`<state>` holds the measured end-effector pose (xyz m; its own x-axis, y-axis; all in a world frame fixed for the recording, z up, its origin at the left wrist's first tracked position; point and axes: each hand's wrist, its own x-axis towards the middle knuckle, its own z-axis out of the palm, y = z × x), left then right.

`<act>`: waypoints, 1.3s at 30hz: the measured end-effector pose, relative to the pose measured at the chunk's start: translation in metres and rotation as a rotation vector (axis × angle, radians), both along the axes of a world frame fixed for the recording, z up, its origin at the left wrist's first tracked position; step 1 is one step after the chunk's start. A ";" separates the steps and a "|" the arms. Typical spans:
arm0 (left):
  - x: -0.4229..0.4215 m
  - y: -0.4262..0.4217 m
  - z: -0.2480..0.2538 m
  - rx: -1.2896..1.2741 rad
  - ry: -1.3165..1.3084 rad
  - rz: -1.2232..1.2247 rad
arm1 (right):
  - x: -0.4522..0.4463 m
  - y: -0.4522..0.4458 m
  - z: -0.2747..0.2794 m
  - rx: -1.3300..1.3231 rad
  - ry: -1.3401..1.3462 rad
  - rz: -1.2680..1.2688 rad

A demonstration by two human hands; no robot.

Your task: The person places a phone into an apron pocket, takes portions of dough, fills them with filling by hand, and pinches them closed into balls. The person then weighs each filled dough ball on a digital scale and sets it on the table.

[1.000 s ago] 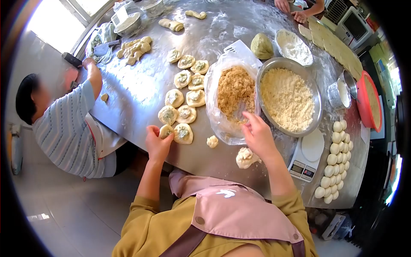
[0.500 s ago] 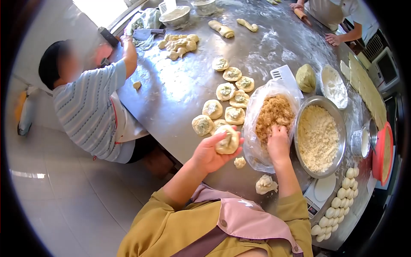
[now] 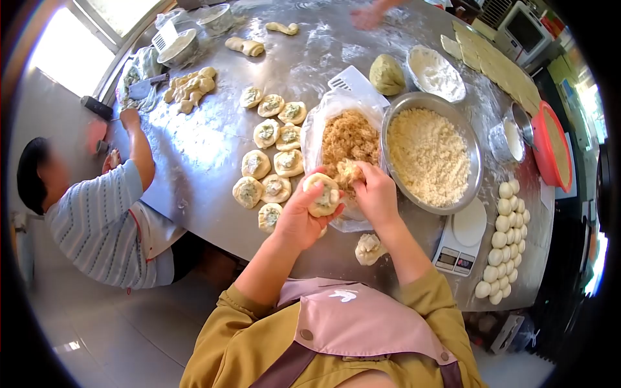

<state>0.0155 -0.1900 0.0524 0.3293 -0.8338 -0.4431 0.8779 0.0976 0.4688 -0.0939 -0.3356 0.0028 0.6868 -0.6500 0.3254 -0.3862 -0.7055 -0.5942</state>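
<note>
My left hand (image 3: 294,220) cups a flattened dough round (image 3: 322,202) with pale, green-flecked filling on top. Beside it, my right hand (image 3: 378,199) pinches a clump of golden-brown floss (image 3: 348,173) close to the dough's edge; I cannot tell whether the two touch. Behind both hands lies an open clear plastic bag (image 3: 313,139) full of the same floss. To its left, several filled dough rounds (image 3: 256,164) sit on the metal table. A steel bowl of pale crumbs (image 3: 430,155) stands to the right, and a lump of dough (image 3: 369,249) lies near my right wrist.
At the left, a co-worker (image 3: 97,220) reaches over the table near dough pieces (image 3: 191,89). Another person's blurred hand (image 3: 369,18) shows at the far edge. On the right are a scale (image 3: 460,236), several white dough balls (image 3: 501,252), a flour bowl (image 3: 436,72) and a red basin (image 3: 551,145).
My right hand has come out of the bag with a clump of floss and moved toward the dough round in my left hand. The view has shifted right.
</note>
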 end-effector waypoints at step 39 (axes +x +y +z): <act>-0.003 -0.027 -0.020 0.002 -0.079 -0.006 | -0.008 0.013 0.036 0.427 -0.209 0.079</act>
<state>0.0128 -0.2167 0.0320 0.3585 -0.8351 -0.4172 0.8386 0.0918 0.5369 -0.1023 -0.3226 0.0389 0.6875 -0.7043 0.1769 -0.1826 -0.4034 -0.8966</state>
